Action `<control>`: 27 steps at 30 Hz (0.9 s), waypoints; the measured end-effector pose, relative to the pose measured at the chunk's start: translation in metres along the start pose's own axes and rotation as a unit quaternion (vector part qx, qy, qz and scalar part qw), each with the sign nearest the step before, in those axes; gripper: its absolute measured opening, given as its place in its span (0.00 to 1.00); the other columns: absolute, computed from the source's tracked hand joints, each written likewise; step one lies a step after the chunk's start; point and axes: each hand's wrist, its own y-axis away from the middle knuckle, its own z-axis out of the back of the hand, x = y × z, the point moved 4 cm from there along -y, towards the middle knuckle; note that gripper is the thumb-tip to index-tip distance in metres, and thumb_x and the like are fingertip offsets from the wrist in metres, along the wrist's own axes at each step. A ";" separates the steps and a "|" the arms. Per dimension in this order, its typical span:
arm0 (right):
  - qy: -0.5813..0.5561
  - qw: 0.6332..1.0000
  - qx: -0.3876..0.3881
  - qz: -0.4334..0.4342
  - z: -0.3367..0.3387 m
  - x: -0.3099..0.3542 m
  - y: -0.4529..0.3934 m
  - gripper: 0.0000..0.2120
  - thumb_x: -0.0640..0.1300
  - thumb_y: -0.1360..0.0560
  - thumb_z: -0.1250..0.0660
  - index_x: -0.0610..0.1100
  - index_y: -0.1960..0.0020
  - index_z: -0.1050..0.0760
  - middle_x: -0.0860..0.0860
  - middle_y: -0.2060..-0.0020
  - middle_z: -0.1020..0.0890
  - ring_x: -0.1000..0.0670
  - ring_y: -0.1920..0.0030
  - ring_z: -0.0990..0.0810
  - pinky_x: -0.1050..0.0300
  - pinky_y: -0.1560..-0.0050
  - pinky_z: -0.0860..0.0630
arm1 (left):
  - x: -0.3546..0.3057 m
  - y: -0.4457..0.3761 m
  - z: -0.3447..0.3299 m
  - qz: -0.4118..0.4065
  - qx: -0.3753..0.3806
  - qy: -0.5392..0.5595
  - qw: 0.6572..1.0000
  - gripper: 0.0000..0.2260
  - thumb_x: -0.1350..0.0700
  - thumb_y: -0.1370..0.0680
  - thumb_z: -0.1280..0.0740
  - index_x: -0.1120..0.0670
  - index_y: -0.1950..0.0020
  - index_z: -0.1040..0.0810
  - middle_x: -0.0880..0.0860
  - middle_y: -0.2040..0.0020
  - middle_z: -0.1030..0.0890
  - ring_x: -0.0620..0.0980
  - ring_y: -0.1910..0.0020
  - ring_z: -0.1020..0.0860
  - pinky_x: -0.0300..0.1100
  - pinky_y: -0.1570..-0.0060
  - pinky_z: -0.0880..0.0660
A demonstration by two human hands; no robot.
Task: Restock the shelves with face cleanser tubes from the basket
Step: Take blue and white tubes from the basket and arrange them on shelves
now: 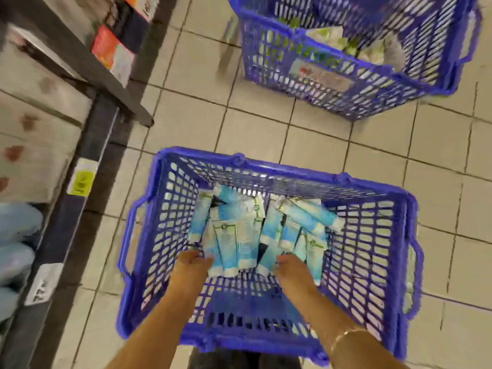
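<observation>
A blue plastic basket (372,235) stands on the tiled floor right below me, with several light blue and white face cleanser tubes (239,235) lying in a heap on its bottom. Both my arms reach down into it. My left hand (190,267) is at the near left end of the heap, its fingers curled onto the tubes. My right hand (291,270) curls onto the tubes' near right ends. A bunch of tubes sits between the two hands. The picture is blurred, so the fingertips are hard to make out.
Dark shelves (87,145) with price labels run along the left, with pale blue products (16,235) on the lower level and boxes above. A second blue basket (346,91) holding green and white goods stands on the floor farther back on the right.
</observation>
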 end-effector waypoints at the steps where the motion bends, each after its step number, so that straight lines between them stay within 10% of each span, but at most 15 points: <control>1: 0.011 1.000 0.004 0.002 -0.010 -0.005 -0.019 0.17 0.40 0.23 0.39 0.40 0.35 0.31 0.43 0.42 0.25 0.44 0.44 0.24 0.63 0.49 0.29 | 0.002 -0.015 -0.008 -0.001 -0.020 -0.011 1.000 0.04 0.62 0.27 0.31 0.59 0.58 0.26 0.59 0.66 0.27 0.54 0.67 0.27 0.38 0.66 0.34; 6: 0.002 1.000 -0.001 0.026 -0.054 -0.013 -0.091 0.17 0.42 0.24 0.36 0.40 0.36 0.33 0.44 0.54 0.23 0.48 0.57 0.25 0.60 0.60 0.30 | 0.035 -0.077 -0.039 0.048 -0.081 -0.036 0.995 0.18 0.58 0.25 0.32 0.65 0.38 0.29 0.58 0.45 0.23 0.58 0.41 0.25 0.41 0.52 0.31; 14: -0.088 0.995 -0.016 0.050 -0.091 -0.005 -0.128 0.15 0.48 0.27 0.31 0.43 0.45 0.30 0.48 0.46 0.22 0.51 0.51 0.22 0.64 0.54 0.26 | 0.062 -0.132 -0.044 0.095 -0.019 0.014 0.995 0.20 0.61 0.26 0.31 0.64 0.35 0.30 0.63 0.38 0.24 0.61 0.41 0.24 0.57 0.40 0.27; 17: -0.121 0.992 0.003 0.024 -0.104 0.001 -0.128 0.23 0.50 0.28 0.30 0.40 0.38 0.28 0.46 0.42 0.22 0.45 0.43 0.23 0.53 0.42 0.26 | 0.060 -0.134 -0.039 0.119 0.013 0.049 0.992 0.20 0.62 0.26 0.31 0.63 0.36 0.29 0.62 0.40 0.22 0.60 0.43 0.22 0.57 0.42 0.25; 23: -0.296 0.952 0.028 -0.071 -0.102 0.003 -0.105 0.10 0.43 0.25 0.34 0.42 0.45 0.28 0.42 0.50 0.22 0.47 0.61 0.24 0.63 0.72 0.26 | 0.047 -0.099 -0.032 0.151 0.119 0.082 0.978 0.04 0.66 0.26 0.34 0.60 0.53 0.26 0.58 0.68 0.20 0.51 0.75 0.21 0.40 0.76 0.24; 27: -0.279 0.957 0.045 -0.067 -0.078 -0.005 -0.065 0.14 0.43 0.25 0.34 0.39 0.42 0.26 0.41 0.55 0.21 0.44 0.61 0.22 0.53 0.63 0.24 | 0.039 -0.059 -0.020 0.112 0.124 0.109 0.980 0.11 0.64 0.25 0.33 0.61 0.45 0.28 0.58 0.64 0.22 0.50 0.73 0.23 0.38 0.77 0.26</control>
